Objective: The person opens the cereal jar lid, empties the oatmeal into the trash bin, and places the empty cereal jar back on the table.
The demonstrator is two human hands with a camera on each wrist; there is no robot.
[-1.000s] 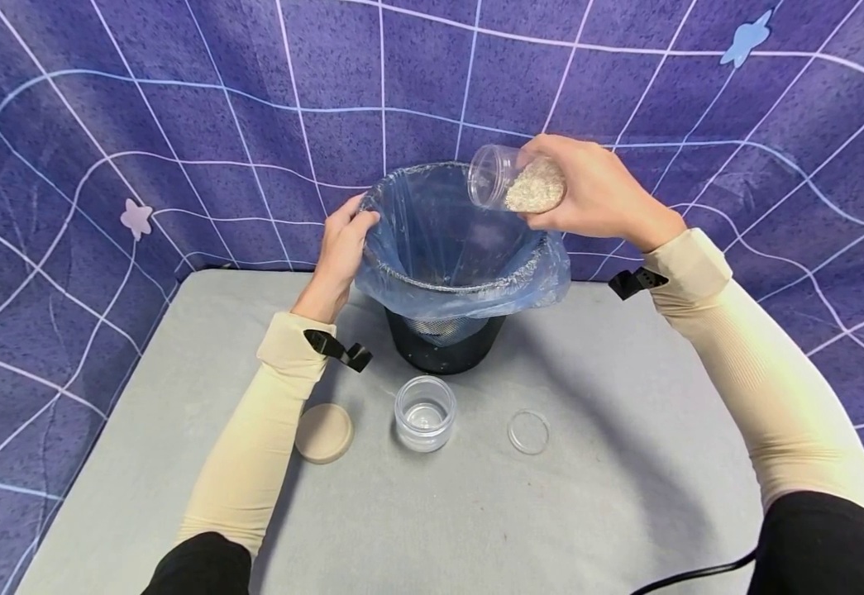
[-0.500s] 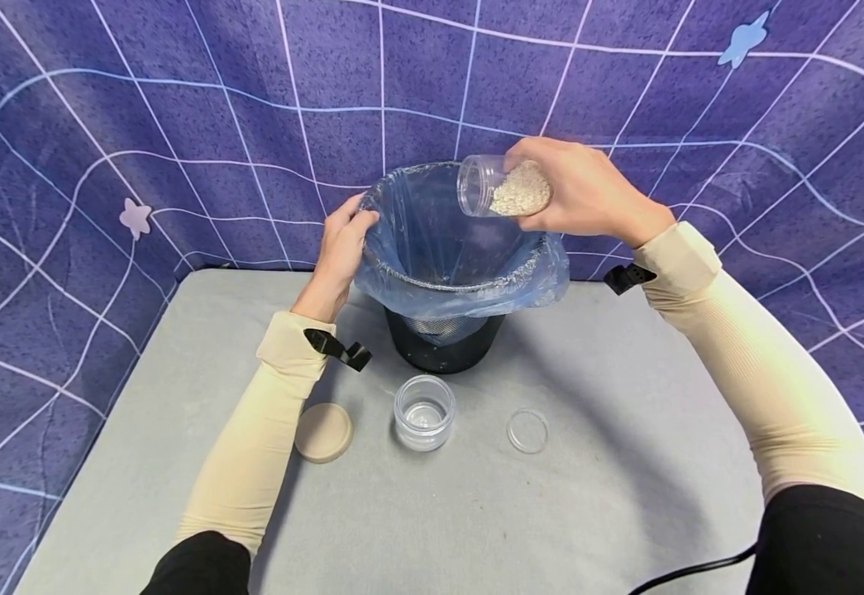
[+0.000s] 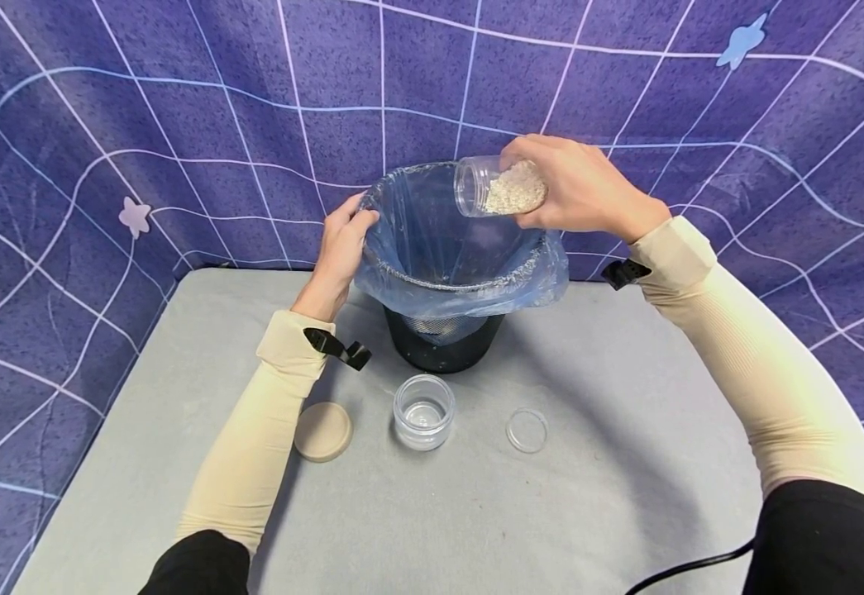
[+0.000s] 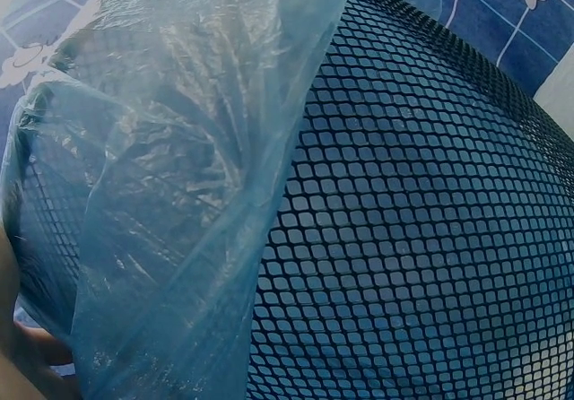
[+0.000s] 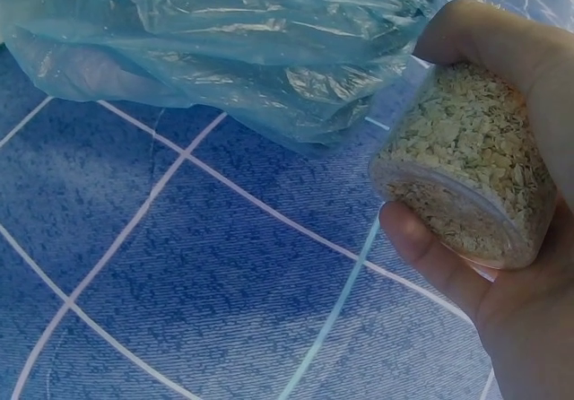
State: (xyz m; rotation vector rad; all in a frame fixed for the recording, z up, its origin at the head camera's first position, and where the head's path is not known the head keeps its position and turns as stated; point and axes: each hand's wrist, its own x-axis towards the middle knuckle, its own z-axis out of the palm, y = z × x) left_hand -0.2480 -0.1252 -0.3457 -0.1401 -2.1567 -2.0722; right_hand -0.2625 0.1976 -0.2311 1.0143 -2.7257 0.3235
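My right hand [image 3: 588, 186] grips a clear jar [image 3: 475, 183] partly filled with pale flakes [image 3: 517, 188]. The jar lies tipped on its side, its uncovered mouth facing left above the wastebasket opening. In the right wrist view, fingers and thumb wrap the jar [image 5: 462, 162] near its base, where the flakes have gathered. A blue plastic bag [image 3: 469, 302] lines the black mesh wastebasket [image 3: 442, 354] and folds over its rim. My left hand [image 3: 338, 252] holds the rim's left side through the bag, thumb on top. The mesh wall [image 4: 413, 212] fills much of the left wrist view.
On the grey-covered table [image 3: 432, 529], an uncovered clear jar [image 3: 424, 421] stands in front of the wastebasket. A round tan lid [image 3: 323, 431] lies by the left forearm, a clear ring-shaped piece [image 3: 527, 450] to the right. Behind hangs a purple gridded cloth [image 3: 238, 149].
My right hand has shifted left with the tipped jar, bringing its mouth further over the wastebasket. The flakes reach slightly closer to the mouth. My left hand keeps its place on the rim.
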